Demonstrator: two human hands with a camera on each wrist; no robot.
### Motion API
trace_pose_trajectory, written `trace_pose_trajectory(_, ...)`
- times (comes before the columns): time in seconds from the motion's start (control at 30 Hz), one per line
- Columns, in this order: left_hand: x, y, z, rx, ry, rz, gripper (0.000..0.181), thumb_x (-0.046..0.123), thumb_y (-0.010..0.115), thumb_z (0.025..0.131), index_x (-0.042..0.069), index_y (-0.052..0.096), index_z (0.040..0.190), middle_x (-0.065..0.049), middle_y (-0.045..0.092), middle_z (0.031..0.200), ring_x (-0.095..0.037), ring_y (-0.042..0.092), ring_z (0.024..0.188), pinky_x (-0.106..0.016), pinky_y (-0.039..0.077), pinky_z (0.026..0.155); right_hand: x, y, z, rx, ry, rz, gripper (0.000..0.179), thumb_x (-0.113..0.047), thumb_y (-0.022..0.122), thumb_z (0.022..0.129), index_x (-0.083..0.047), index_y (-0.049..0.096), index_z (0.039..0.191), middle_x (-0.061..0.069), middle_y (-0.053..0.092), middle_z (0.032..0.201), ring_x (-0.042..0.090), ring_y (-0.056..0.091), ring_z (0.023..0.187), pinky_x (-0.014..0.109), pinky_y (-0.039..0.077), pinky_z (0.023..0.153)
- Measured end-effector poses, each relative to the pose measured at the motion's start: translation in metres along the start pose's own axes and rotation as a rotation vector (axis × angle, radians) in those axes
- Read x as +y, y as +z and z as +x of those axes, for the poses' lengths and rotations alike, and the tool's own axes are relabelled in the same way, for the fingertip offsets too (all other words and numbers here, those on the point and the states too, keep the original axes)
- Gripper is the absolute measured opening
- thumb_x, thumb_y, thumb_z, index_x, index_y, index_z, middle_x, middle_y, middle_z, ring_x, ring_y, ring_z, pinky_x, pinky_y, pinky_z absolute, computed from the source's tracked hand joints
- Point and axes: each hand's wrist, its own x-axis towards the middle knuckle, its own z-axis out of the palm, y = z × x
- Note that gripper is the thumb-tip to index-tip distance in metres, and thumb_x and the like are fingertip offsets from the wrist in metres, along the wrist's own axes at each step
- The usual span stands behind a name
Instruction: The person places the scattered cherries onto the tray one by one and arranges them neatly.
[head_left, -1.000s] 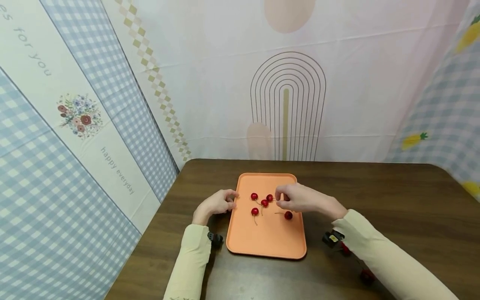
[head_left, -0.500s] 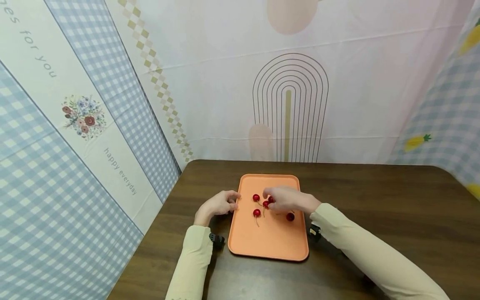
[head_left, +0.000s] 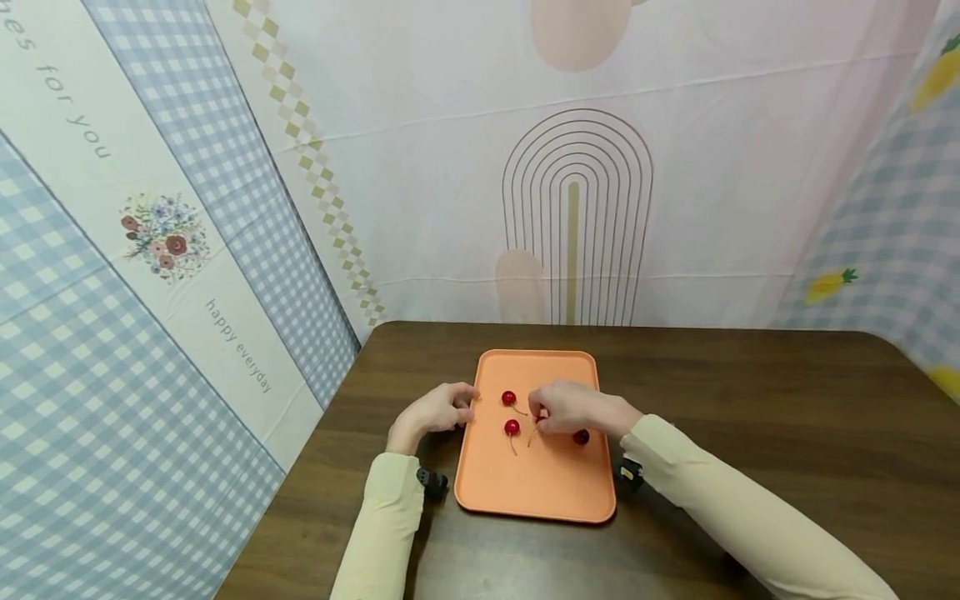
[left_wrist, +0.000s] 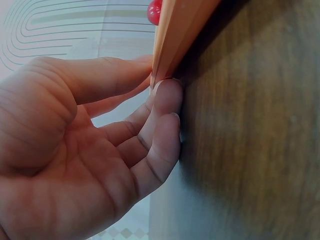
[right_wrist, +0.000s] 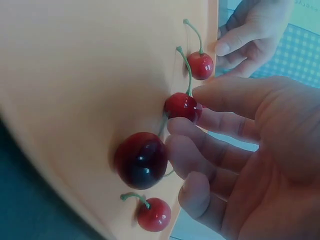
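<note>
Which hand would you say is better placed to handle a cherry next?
Likely the right hand: it reaches over the tray, fingers at a cherry, while the left hand holds the tray's edge.

The right hand [right_wrist: 267, 155] pinches a red cherry [right_wrist: 181, 106] with a green stem, an orange tray [right_wrist: 70, 90] behind it, as I watch from afar. A darker cherry [right_wrist: 142, 161] sits just beside the fingertips; I cannot tell whether they touch. I see a lower cherry [right_wrist: 155, 215], and an upper cherry [right_wrist: 200, 66] near the left hand [right_wrist: 257, 37] at the tray's edge.
</note>
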Motion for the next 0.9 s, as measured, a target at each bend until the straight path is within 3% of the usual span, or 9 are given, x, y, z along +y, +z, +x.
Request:
trace_pose_trajectory(0.17, -0.003, 0.001, -0.001, -0.004, 0.012, 0.004, 0.035, 0.009, 0.060, 0.095, 0.009, 0.058, 0.130, -0.007, 0.063, 0.089, -0.015, 0.054, 0.070, -0.026, 0.045, 0.059, 0.002, -0.008, -0.009, 0.017, 0.011, 0.069, 0.010, -0.015, 0.066, 0.090, -0.010, 0.065, 0.099, 0.000, 0.057, 0.073, 0.012, 0.050, 0.055, 0.027, 0.039, 0.052)
trace_pose_trajectory(0.37, -0.005, 0.003, -0.001, -0.004, 0.017, 0.005, 0.034, 0.008, 0.059, 0.096, 0.009, 0.059, 0.130, -0.007, 0.064, 0.090, -0.015, 0.054, 0.071, -0.026, 0.044, 0.059, 0.008, -0.027, -0.026, 0.059, -0.008, 0.041, 0.017, -0.016, 0.063, 0.093, -0.008, 0.066, 0.107, -0.001, 0.061, 0.075, 0.009, 0.052, 0.056, 0.025, 0.042, 0.052)
trace_pose_trajectory(0.9, 0.001, 0.000, 0.000, 0.002, 0.009, 0.000, 0.034, 0.008, 0.060, 0.095, 0.009, 0.060, 0.128, -0.007, 0.063, 0.088, -0.015, 0.055, 0.071, -0.026, 0.045, 0.060, 0.033, -0.061, -0.103, 0.202, 0.026, 0.003, 0.018, -0.022, 0.067, 0.091, -0.018, 0.065, 0.108, -0.008, 0.052, 0.065, 0.005, 0.046, 0.057, 0.024, 0.038, 0.053)
